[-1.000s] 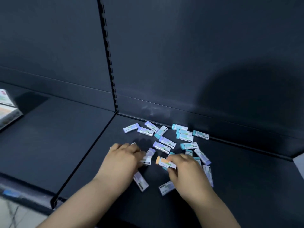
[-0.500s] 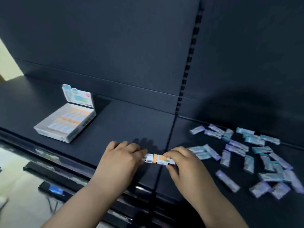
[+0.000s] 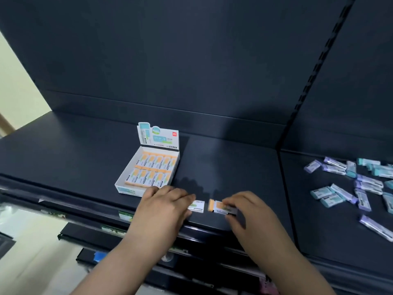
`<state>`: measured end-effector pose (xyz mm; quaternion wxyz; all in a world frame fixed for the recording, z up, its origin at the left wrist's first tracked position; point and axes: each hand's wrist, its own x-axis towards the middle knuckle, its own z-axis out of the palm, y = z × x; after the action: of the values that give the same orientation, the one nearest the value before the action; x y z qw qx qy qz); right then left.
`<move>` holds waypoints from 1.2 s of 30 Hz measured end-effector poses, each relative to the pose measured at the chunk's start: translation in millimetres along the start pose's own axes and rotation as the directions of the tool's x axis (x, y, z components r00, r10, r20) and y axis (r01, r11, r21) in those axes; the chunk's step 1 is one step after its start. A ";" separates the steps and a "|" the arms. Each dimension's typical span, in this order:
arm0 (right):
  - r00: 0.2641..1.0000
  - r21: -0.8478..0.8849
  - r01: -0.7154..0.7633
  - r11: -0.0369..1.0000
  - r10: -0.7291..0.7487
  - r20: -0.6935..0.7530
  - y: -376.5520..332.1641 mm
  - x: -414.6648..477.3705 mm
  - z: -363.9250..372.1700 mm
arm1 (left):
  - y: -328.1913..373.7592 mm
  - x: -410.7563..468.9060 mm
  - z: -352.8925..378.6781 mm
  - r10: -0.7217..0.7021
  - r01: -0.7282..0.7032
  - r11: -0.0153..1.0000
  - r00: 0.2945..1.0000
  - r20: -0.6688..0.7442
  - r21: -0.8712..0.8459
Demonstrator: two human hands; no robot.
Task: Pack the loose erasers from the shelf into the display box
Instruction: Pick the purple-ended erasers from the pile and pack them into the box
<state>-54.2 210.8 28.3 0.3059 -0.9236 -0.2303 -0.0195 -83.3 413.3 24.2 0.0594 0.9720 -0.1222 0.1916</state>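
Head view, noting from my remote station. Nearest the camera, both forearms reach in over the front edge of the shelf (image 3: pixel 223 167).

- Left hand (image 3: pixel 163 206): fingers curled down, gripping a white-sleeved eraser (image 3: pixel 197 206). Only its right end sticks out past the fingertips.
- Right hand (image 3: pixel 251 211): thumb and fingers pinch an orange-ended eraser (image 3: pixel 218 206), with the orange tip pointing toward the left hand. A small gap separates the two erasers, so they are not touching. I cannot tell if either one rests on the shelf or is lifted off it.
- Just beyond the left hand, close to its knuckles: the display box (image 3: pixel 127 189), open, flat on the shelf. The packed erasers (image 3: pixel 152 169) inside lie in two rows, orange ends showing. Its header card (image 3: pixel 158 136) stands upright at the far side.
- Off to the right of the right hand, well apart: the loose erasers (image 3: pixel 348 188), teal and purple, scattered on the next shelf section.
- Farthest out: a slotted upright (image 3: pixel 314 81) runs up the dark back panel (image 3: pixel 191 60).
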 end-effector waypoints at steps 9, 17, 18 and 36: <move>0.999 0.120 0.050 0.992 -0.051 0.004 -12.6 60.5 10.3 | -59.9 20.2 -17.0 -0.160 0.160 0.987 0.987 0.003 -0.020; 0.987 0.068 0.120 0.990 -0.126 0.097 -48.7 101.8 46.6 | -118.3 23.3 -18.0 -0.245 0.249 0.967 0.966 0.087 -0.046; 0.986 0.047 0.122 0.991 -0.127 0.105 -53.3 105.6 52.6 | -124.9 23.8 -15.5 -0.231 0.235 0.972 0.967 0.103 -0.025; 0.893 -0.475 -0.086 0.876 0.279 0.353 -116.8 146.5 86.2 | -176.9 69.1 -0.1 0.211 -0.281 0.960 0.693 0.690 -0.011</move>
<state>16.5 403.4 49.1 0.0305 -0.9697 -0.1883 0.1524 24.7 568.8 38.9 -0.0627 0.9501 -0.2551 -0.1684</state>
